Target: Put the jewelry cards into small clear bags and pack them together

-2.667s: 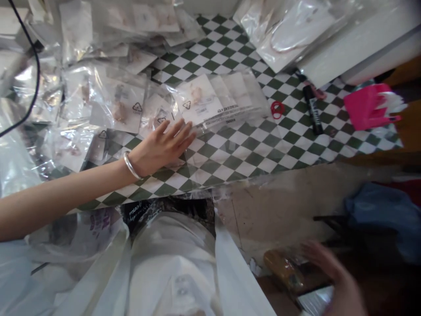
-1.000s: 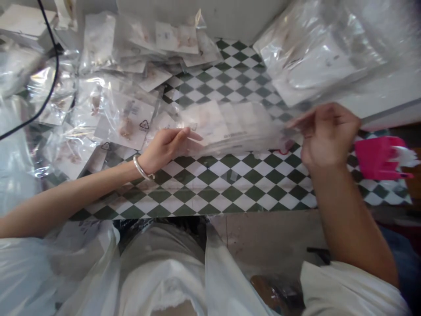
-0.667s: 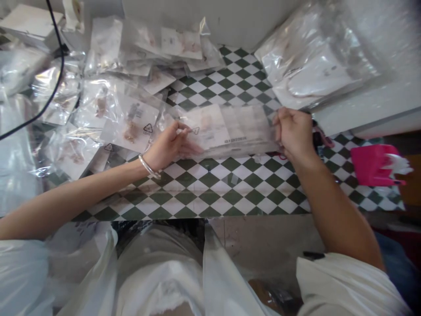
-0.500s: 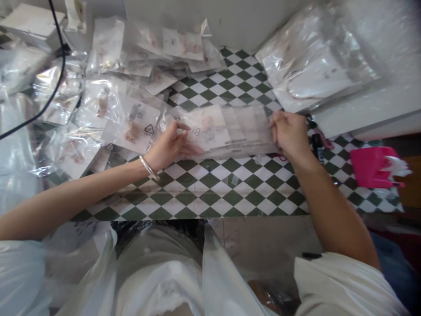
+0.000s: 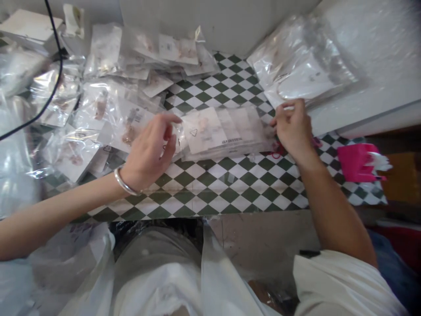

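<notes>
A row of overlapping clear plastic bags with white cards inside (image 5: 226, 131) lies flat on the checkered table. My left hand (image 5: 151, 145), a silver bangle at its wrist, hovers at the left end of this row, fingers apart and curved, holding nothing. At the row's right end is my right hand (image 5: 292, 127), its fingers bent and spread apart near the bag edges, with nothing visible in them. Beneath and beside the right hand a bit of red-pink handle (image 5: 277, 152) shows; most of that object is hidden.
Many bagged cards (image 5: 131, 118) are heaped on the left. A larger clear bag (image 5: 302, 70) rests at back right on a white foam block (image 5: 371, 101). A pink container (image 5: 357, 162) sits at the right, and a black cable (image 5: 59, 66) hangs at upper left.
My left hand has lifted off the bags and moved left, its fingers opening. My right hand has loosened from the bags' right end and risen slightly. The bag row stays on the table.
</notes>
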Demonstrator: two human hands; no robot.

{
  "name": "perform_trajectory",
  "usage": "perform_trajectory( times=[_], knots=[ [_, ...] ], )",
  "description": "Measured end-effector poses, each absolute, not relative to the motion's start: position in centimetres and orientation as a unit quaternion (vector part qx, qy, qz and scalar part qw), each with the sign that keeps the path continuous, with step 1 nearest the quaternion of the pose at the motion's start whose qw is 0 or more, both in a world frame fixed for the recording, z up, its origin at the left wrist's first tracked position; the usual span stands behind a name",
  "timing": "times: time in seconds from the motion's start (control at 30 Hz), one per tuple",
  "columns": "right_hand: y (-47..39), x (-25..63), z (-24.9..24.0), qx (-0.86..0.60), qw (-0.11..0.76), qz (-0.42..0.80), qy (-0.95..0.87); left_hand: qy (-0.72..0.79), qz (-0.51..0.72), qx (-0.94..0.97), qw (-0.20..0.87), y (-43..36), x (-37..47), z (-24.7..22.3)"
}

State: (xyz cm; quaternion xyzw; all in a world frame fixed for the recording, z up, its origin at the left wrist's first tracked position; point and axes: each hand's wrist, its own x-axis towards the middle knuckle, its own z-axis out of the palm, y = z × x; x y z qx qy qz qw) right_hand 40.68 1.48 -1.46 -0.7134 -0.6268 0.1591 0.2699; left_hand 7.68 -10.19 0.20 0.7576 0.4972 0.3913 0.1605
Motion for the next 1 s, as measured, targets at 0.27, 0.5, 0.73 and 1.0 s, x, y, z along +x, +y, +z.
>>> perform_trajectory(
  times=[0.27, 0.5, 0.73, 1.0],
  knots=[
    [0.4, 34.4, -1.4, -0.442, 0.117, 0.104, -0.883, 0.520, 0.117, 0.836, 0.131, -4.4, 15.3, -0.6],
    [3.4, 37.7, -4.3, -0.472, 0.105, 0.154, -0.861, 0.578, 0.061, 0.800, 0.147, -4.2, 15.7, -1.2],
    [1.1, 39.4, -2.4, -0.440, 0.108, 0.131, -0.882, 0.576, 0.053, 0.801, 0.152, -4.3, 15.2, -0.5],
    [-2.8, 36.3, -2.4, -0.282, 0.050, -0.061, -0.956, 0.553, 0.165, 0.786, 0.221, -4.8, 11.6, 1.5]
  ],
)
